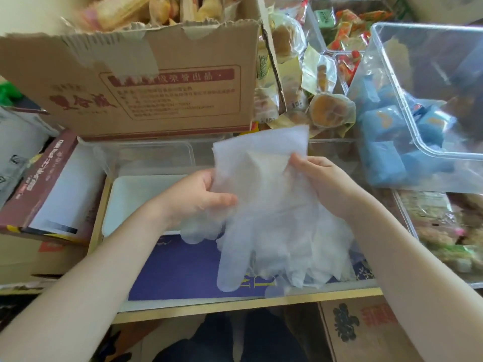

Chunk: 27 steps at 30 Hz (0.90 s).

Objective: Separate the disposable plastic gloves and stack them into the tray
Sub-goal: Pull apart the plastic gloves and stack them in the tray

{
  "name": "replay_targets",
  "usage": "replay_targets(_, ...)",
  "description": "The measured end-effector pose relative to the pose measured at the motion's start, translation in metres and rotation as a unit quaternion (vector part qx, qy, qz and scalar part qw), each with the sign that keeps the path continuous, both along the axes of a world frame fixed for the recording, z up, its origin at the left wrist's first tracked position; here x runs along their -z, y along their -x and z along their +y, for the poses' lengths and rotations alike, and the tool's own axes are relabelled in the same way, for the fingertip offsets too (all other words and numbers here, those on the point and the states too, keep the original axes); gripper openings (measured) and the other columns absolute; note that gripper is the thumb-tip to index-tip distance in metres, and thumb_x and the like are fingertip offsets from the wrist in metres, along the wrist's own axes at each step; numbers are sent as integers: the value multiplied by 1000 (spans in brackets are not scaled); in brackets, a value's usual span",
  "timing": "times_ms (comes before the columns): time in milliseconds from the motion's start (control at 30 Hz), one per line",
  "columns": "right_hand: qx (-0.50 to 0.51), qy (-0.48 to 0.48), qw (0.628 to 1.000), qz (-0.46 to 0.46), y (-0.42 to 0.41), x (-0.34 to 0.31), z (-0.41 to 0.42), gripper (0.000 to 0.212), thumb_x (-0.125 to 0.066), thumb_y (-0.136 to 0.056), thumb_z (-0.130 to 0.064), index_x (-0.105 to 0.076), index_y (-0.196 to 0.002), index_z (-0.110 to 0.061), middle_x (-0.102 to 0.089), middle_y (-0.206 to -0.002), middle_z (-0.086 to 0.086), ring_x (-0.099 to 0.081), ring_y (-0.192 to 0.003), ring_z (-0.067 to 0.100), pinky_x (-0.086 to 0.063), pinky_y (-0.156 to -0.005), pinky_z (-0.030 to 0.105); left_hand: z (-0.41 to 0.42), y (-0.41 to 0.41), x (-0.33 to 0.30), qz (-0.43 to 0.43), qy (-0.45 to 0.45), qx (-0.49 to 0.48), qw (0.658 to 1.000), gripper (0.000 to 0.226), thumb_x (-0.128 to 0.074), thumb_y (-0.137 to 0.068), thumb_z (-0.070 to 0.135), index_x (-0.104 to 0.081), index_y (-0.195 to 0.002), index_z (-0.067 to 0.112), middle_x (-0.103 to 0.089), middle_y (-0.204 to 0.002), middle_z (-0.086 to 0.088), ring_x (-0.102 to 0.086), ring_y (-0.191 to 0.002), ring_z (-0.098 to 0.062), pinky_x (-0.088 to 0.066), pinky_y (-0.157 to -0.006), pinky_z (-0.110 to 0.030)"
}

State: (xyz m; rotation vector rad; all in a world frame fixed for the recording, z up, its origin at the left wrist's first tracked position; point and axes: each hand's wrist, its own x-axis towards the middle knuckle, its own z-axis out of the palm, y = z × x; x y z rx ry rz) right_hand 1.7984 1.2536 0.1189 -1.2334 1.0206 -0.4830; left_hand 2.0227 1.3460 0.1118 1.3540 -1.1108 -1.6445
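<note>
- The person's left hand (201, 197) is pinching the left edge of a bunch of thin, translucent white disposable plastic gloves (271, 205), its grip clamped on them with the thumb lying across the front.
- The right hand (326, 181) is holding the right edge of the same bunch near the cuffs, its grip also clamped on the plastic.
- The gloves are hanging in the air between the two hands, cuffs upward and fingers drooping down over a dark purple flat box (183, 267).
- A shallow white rectangular tray (130, 194) is lying just left of and below the gloves, partly hidden by the left hand.
- A torn brown cardboard carton with red print (146, 82) is standing behind the tray.
- A clear plastic bin (428, 82) is tilting at the right over blue wrapped packets (384, 152).
</note>
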Motion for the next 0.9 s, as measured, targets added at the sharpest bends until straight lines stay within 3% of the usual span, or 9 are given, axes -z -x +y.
replay_targets(67, 9, -20, 1000, -2, 7, 4, -7, 33, -47, -95, -34, -65, -82, -9, -59, -74, 5, -53, -64, 16, -41, -68, 28, 0, -3, 6, -47, -12, 12, 999, 17, -68, -81, 4, -62, -94, 12, -72, -77, 9, -66, -68, -4, -50, -58, -16)
replay_targets(167, 39, -84, 996, 5, 11, 9, -13, 30, -47, -96, -34, -61, -91, -8, -59, -84, 8, -56, -73, 19, -44, -80, 33, 2, -5, 14, -83, -20, 10, 996, 27, -77, -75, 11, -64, -99, 15, -74, -91, 7, -67, -82, -5, -53, -73, -19)
replay_targets(333, -20, -173, 985, 10, 13, 13, -10, 28, -50, -92, -36, -62, -90, -11, -67, -67, 0, -64, -59, 13, -54, -60, 25, 4, 1, 21, -39, -42, -43, 997, 15, -64, -84, 4, -61, -97, 11, -70, -74, 6, -63, -60, -4, -50, -56, -17)
replay_targets(433, -107, -117, 987, 0, 13, 17, -4, 18, -65, -76, -13, -64, -93, -8, -73, -78, -1, -69, -70, 11, -55, -62, 22, 3, -1, 22, -11, -66, -127, 990, 18, -60, -86, 4, -62, -103, 11, -68, -80, 3, -61, -56, -5, -48, -51, -16)
replay_targets(500, -102, -72, 992, 28, 10, 24, -1, 14, -69, -73, 0, -66, -85, -8, -72, -72, -2, -68, -65, 10, -54, -60, 20, 3, -2, 22, 1, -80, -163, 983, 14, -60, -86, 3, -63, -96, 12, -64, -73, 2, -57, -49, -5, -48, -49, -16)
replay_targets(600, -71, -45, 996, 24, 6, 34, 2, 9, -66, -78, 3, -66, -79, -7, -69, -65, -2, -64, -57, 8, -52, -56, 19, 4, -7, 29, 101, -60, -225, 967, 17, -75, -70, 11, -66, -85, 13, -63, -79, -3, -57, -56, -8, -48, -58, -19)
replay_targets(733, -26, -67, 997, -37, 0, 42, 6, 9, -60, -82, 3, -63, -78, -5, -67, -61, -4, -61, -53, 6, -50, -53, 17, 10, -11, 39, 284, -74, -190, 937, 68, -89, -45, 46, -71, -100, 11, -69, -104, -7, -67, -93, -16, -53, -78, -25)
replay_targets(800, -8, -79, 996, -47, -3, 46, 8, 12, -57, -84, 6, -61, -79, -5, -66, -60, -4, -61, -53, 6, -50, -53, 18, 13, -6, 38, 238, -85, -163, 954, 59, -87, -47, 49, -73, -94, 17, -72, -94, -1, -69, -87, -13, -55, -69, -24)
replay_targets(900, 1, -74, 997, -28, -6, 51, 12, 11, -59, -84, 4, -60, -81, -6, -66, -61, -4, -61, -54, 7, -50, -54, 19, 14, 7, 39, 84, -79, -177, 977, 14, -66, -77, 28, -68, -87, 19, -71, -75, 5, -67, -66, -9, -53, -52, -24)
